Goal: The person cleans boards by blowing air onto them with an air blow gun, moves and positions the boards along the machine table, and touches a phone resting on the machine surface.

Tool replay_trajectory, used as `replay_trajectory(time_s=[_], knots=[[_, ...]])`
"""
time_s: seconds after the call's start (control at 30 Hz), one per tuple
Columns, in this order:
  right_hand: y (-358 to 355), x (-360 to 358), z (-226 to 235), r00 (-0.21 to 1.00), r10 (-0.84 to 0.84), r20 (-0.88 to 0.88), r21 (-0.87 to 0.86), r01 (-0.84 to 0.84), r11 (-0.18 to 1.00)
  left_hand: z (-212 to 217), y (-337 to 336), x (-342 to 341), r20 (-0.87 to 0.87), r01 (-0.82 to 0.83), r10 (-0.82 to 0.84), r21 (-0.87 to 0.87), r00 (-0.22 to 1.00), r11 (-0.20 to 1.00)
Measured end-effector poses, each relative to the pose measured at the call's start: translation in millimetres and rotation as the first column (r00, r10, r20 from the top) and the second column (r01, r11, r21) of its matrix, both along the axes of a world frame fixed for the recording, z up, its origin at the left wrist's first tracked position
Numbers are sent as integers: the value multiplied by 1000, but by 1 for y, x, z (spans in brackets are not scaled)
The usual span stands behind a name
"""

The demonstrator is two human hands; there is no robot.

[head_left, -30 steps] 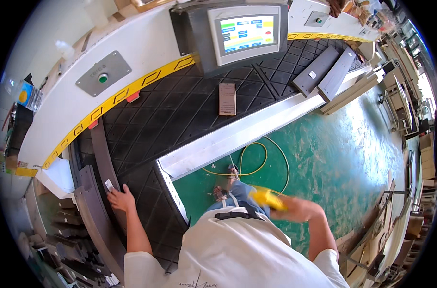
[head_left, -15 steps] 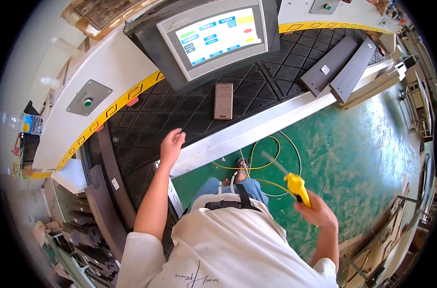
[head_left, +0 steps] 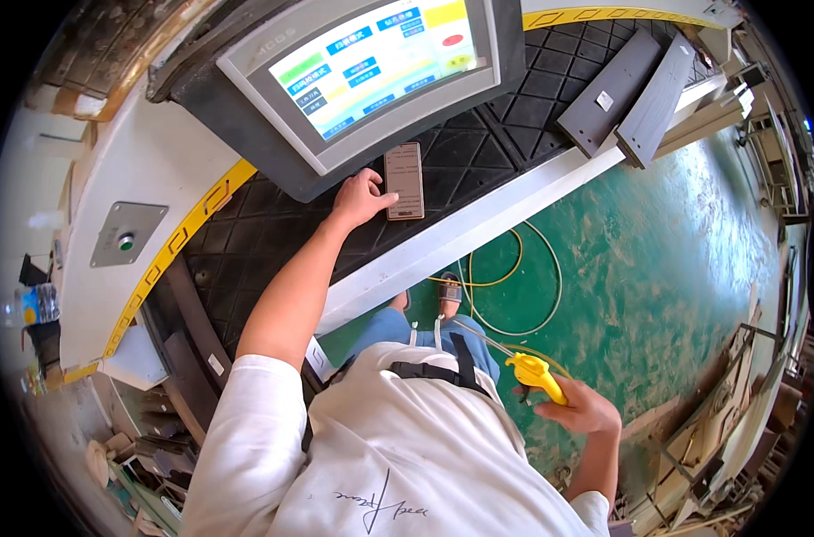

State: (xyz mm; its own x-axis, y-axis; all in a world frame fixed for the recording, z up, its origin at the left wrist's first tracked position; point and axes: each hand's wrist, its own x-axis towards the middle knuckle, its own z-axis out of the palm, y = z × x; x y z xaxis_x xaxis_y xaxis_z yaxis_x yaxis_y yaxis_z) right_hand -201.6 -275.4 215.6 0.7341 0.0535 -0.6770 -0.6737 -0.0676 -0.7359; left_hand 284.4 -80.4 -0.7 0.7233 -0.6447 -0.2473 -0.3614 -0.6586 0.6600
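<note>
Reaching with the left hand (head_left: 362,199), loosely curled and unclenched, to the lower left edge of a slim phone (head_left: 408,174), thumb-first, with a lit, brownish-pink screen and rows of small dark text, lying flat on a black, grooved worktop (head_left: 465,166) just below a grey-framed control panel (head_left: 371,67). Gripping by its handle, in the right hand (head_left: 586,410), a bright yellow air gun (head_left: 534,370) with a thin, straight nozzle, beside 2 blue-trousered legs (head_left: 382,333) above a green floor (head_left: 657,268).
</note>
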Motion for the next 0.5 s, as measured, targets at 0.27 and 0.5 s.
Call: replay_trajectory(time_s=[0.27,0.5], knots=[[55,71,-12,996,50,-80,143,-39,989,-97,-1,47,400,29,147,-400,905,916],[92,80,-44,997,34,-72,26,-32,999,-94,-2,34,-157,-65,-41,-616,987,785]])
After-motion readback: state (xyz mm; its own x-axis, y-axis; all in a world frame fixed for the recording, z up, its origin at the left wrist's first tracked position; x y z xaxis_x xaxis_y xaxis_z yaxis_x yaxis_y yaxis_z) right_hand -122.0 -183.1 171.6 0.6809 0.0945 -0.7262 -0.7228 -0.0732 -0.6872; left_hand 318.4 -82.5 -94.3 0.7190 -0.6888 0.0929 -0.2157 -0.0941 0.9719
